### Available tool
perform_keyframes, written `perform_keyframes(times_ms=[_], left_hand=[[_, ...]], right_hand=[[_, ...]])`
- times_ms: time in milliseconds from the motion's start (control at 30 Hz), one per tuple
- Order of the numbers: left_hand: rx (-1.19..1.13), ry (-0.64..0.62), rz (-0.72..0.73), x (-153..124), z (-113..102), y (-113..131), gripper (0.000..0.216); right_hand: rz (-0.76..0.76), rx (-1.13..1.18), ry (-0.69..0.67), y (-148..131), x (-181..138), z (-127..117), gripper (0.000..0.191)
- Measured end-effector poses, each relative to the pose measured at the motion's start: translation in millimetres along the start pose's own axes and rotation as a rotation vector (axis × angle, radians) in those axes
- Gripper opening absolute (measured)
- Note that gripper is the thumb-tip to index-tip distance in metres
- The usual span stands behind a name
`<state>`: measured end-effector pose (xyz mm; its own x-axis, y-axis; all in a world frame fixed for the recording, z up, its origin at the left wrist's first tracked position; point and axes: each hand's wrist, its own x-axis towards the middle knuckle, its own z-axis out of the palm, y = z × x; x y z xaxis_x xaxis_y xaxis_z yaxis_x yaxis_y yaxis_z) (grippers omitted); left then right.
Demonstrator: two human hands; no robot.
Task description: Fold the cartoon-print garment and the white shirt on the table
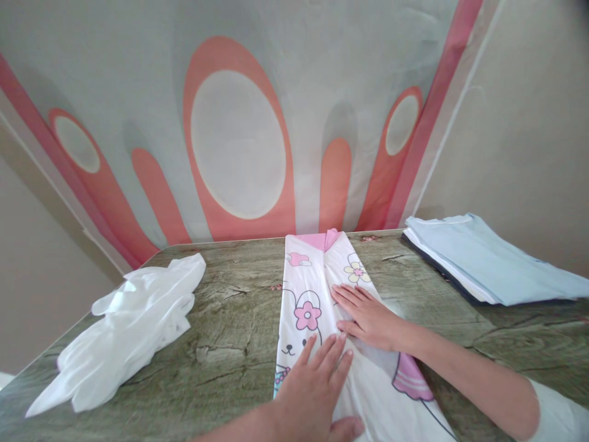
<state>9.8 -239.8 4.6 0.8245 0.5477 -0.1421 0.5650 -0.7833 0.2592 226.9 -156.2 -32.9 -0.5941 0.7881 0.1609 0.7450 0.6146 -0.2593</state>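
A white shirt with pink trim and a cartoon bunny and flower print [306, 288] lies folded lengthwise into a narrow strip on the wood-grain table [234, 319]. My left hand [317, 387] rests flat on its near part, fingers spread, holding nothing. My right hand [368, 316] lies flat across the strip's right fold, fingers stretched toward the left, just beyond the left hand.
A crumpled white garment [129, 328] lies at the table's left. A stack of folded light blue and white clothes [488, 258] sits at the right rear. A grey and coral patterned cloth [239, 135] hangs on the wall behind the table.
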Motion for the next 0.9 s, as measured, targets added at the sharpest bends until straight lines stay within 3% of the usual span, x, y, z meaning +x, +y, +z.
perform_keyframes(times_ms=[100,200,400,567,700,900], left_hand=[[-0.02,0.031,0.027,0.9,-8.7,-2.5,0.067],[-0.035,0.106,-0.019,16.5,-29.1,-19.5,0.041],[0.225,0.243,-0.164,91.9,-63.3,-93.1,0.024],[0.324,0.215,-0.073,137.3,-71.5,-138.4,0.02],[0.411,0.163,0.027,153.4,-80.9,-150.9,0.017],[0.538,0.081,0.167,171.3,-91.3,-144.9,0.016]], right_hand=[[0.004,0.105,0.038,11.0,13.5,-12.5,0.037],[0.04,0.183,0.083,31.7,39.1,-19.8,0.026],[0.177,0.194,0.217,68.3,82.5,-5.1,0.019],[0.226,0.234,0.395,75.9,84.3,11.7,0.021],[0.23,0.28,0.451,76.4,81.5,17.3,0.019],[0.239,0.272,0.42,79.1,81.5,21.0,0.018]])
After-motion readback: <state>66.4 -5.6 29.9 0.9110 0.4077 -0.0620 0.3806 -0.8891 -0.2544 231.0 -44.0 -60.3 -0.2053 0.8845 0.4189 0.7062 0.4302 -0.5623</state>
